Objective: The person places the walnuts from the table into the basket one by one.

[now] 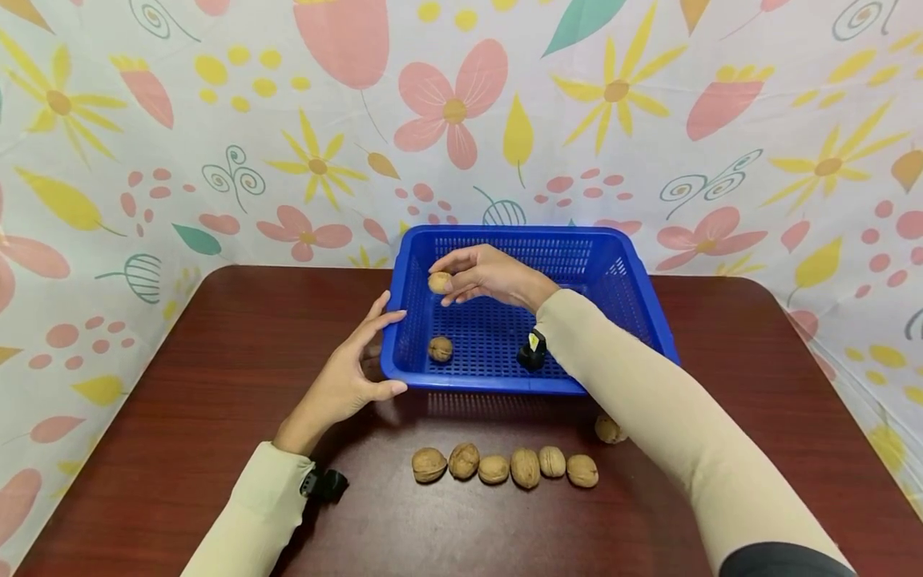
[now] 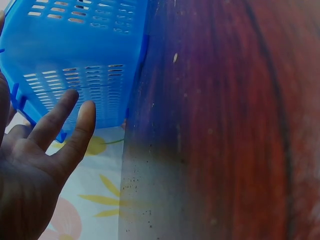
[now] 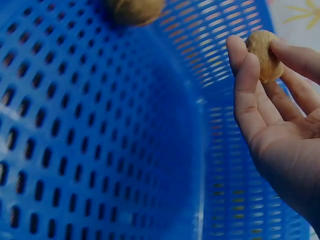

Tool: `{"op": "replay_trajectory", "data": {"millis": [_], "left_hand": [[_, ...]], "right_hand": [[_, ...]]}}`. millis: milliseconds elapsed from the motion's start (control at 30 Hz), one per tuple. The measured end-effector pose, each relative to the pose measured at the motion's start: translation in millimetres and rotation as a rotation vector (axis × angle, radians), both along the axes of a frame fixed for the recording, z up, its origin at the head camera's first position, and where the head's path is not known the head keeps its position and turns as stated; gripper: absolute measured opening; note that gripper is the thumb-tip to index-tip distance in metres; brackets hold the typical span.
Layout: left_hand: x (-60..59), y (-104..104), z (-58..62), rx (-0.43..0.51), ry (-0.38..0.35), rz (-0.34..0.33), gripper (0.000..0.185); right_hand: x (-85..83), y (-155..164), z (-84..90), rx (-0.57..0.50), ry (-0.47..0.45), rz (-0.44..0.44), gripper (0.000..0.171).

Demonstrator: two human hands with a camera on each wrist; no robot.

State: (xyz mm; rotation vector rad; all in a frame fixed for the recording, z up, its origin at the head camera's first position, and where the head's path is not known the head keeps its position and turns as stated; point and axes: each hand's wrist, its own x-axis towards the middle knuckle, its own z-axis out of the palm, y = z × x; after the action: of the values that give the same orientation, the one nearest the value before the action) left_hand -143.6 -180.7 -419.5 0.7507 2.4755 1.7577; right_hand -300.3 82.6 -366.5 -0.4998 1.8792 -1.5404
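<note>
A blue perforated basket (image 1: 634,276) stands at the back middle of a dark red-brown table (image 1: 180,417). My right hand (image 1: 479,276) reaches over its left half and pinches a walnut (image 1: 439,282) at the fingertips, seen close in the right wrist view as the walnut (image 3: 265,52) held by the fingertips (image 3: 240,52). Another walnut (image 1: 440,349) lies on the basket floor, also the walnut (image 3: 135,10). My left hand (image 1: 353,369) is open, its fingers against the basket's left front corner (image 2: 75,65).
A row of several walnuts (image 1: 505,466) lies on the table in front of the basket, and one more walnut (image 1: 609,430) sits beside my right sleeve. A flower-patterned cloth (image 1: 461,112) backs and flanks the table.
</note>
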Motion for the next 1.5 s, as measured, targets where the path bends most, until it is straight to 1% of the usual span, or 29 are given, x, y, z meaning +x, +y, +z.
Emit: {"op": "replay_trajectory", "data": {"millis": [133, 300, 567, 867, 1067, 1300, 1433, 1500], "left_hand": [[-1.3, -0.1, 1.2, -0.004, 0.005, 0.002, 0.087], [-1.8, 0.0, 2.6, 0.004, 0.009, 0.003, 0.088], [-2.3, -0.6, 1.4, 0.009, 0.016, 0.003, 0.089], [-2.7, -0.5, 1.4, 0.002, 0.024, 0.004, 0.089], [-3.1, -0.9, 1.0, 0.0, 0.011, 0.011, 0.089], [-2.6, -0.9, 0.1, 0.01, 0.005, 0.006, 0.09], [-1.6, -0.3, -0.9, 0.009, 0.0, 0.008, 0.088], [-1.2, 0.1, -1.6, 0.007, -0.004, 0.008, 0.087]], "right_hand": [[-1.9, -3.0, -10.4, 0.066, -0.022, 0.038, 0.044], [0.1, -7.3, -19.1, 0.139, -0.03, 0.096, 0.044], [0.9, -10.8, -26.4, 0.2, -0.019, 0.119, 0.04], [0.9, -11.6, -26.7, 0.219, -0.013, 0.12, 0.038], [0.9, -12.2, -25.6, 0.231, -0.026, 0.129, 0.038], [0.8, -11.0, -25.1, 0.244, -0.01, 0.129, 0.037], [0.8, -9.5, -22.9, 0.266, 0.003, 0.128, 0.04], [0.6, -7.3, -19.2, 0.283, 0.01, 0.122, 0.043]]}}
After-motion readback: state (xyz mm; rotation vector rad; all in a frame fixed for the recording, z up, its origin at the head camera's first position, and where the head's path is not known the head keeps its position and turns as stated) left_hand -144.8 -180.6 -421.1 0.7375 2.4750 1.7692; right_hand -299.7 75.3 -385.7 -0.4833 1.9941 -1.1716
